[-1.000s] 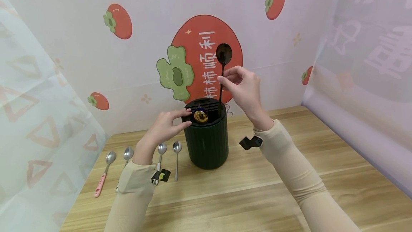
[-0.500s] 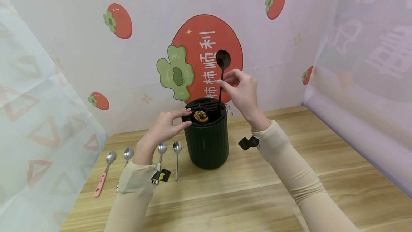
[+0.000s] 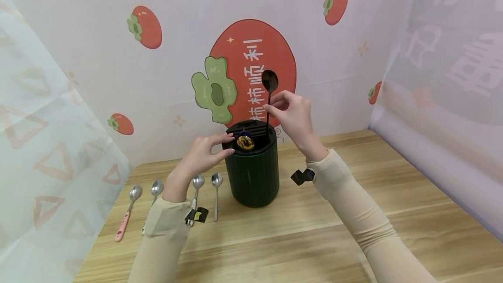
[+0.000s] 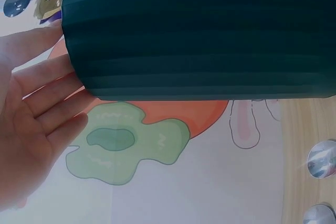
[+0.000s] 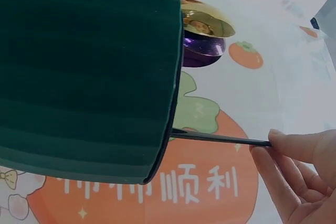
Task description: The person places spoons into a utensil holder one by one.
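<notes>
A long black spoon (image 3: 269,81) stands bowl-up, its handle reaching down into the right side of a dark green ribbed utensil holder (image 3: 253,180). My right hand (image 3: 292,117) pinches that handle between thumb and fingers, as the right wrist view also shows. At the holder's left rim, my left hand (image 3: 204,154) rests with its fingers extended; in the left wrist view the fingertips (image 4: 63,66) lie against the ribbed wall. Inside the holder are a gold spoon (image 5: 207,19) and a purple spoon (image 5: 205,50), their bowls showing above the rim.
On the wooden table (image 3: 298,239), left of the holder, lie several silver spoons, among them a pink-handled spoon (image 3: 127,213) and a plain metal spoon (image 3: 216,195). The left forearm partly covers some. A printed cloth (image 3: 177,64) hangs behind.
My right hand has moved down and slightly left, lowering the black spoon deeper into the holder. The left hand has stayed at the rim.
</notes>
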Demonstrator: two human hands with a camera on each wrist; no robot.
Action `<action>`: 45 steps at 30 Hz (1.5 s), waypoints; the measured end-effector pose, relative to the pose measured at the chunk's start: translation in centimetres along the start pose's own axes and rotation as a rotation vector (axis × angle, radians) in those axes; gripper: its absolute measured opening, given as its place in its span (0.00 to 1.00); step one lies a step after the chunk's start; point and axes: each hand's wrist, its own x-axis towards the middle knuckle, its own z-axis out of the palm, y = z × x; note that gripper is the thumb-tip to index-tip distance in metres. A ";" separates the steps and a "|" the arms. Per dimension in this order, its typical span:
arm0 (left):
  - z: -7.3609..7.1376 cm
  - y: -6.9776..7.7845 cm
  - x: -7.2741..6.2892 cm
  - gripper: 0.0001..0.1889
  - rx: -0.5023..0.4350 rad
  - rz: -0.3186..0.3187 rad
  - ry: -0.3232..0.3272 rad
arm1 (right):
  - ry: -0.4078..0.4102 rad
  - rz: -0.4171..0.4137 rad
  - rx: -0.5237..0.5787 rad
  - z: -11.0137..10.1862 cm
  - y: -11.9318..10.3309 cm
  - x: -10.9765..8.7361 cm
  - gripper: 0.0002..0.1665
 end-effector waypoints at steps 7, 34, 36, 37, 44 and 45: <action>0.0 0.1 0.0 0.22 0.001 -0.006 -0.002 | -0.018 0.018 -0.033 0.3 0.4 -0.1 0.10; -0.1 0.2 0.0 0.22 0.001 -0.004 -0.009 | -0.091 0.040 -0.121 1.2 1.5 -1.0 0.12; -0.1 0.2 -0.1 0.22 0.002 -0.005 -0.010 | -0.097 0.042 -0.124 1.2 1.5 -1.1 0.12; -0.1 0.2 -0.1 0.22 0.003 -0.005 -0.010 | -0.101 0.043 -0.126 1.2 1.4 -1.1 0.12; -0.1 0.2 -0.1 0.22 0.002 -0.004 -0.010 | -0.123 0.063 -0.138 1.4 1.4 -1.3 0.11; -0.1 0.3 -0.1 0.22 0.000 -0.006 -0.011 | -0.128 0.068 -0.138 1.4 1.4 -1.3 0.11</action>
